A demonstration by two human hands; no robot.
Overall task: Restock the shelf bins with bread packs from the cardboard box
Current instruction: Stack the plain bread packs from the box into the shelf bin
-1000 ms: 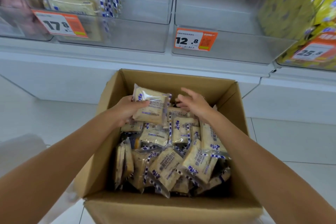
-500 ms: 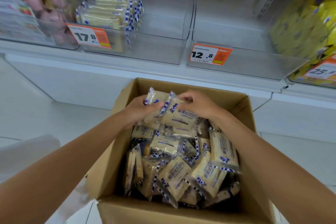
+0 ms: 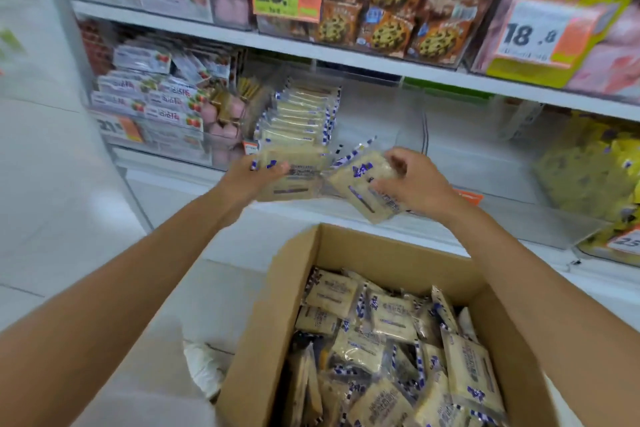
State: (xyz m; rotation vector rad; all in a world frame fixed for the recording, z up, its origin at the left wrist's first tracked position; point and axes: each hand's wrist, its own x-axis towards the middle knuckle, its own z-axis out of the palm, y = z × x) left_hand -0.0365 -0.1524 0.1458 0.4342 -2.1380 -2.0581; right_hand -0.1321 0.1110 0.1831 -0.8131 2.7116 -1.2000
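Left hand (image 3: 252,177): grips one bread pack (image 3: 298,177), held flat at the bin front, likely for loading.
Shelf bin (image 3: 384,125): stocked row (image 3: 299,114) at left, room beside.
Right hand (image 3: 415,184): pinches second pack (image 3: 360,184), tilted.
Cardboard box (image 3: 273,333): open below, well stocked.

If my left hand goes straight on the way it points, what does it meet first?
Likely the row of bread packs in the clear bin, just beyond the left hand; depth is unclear.
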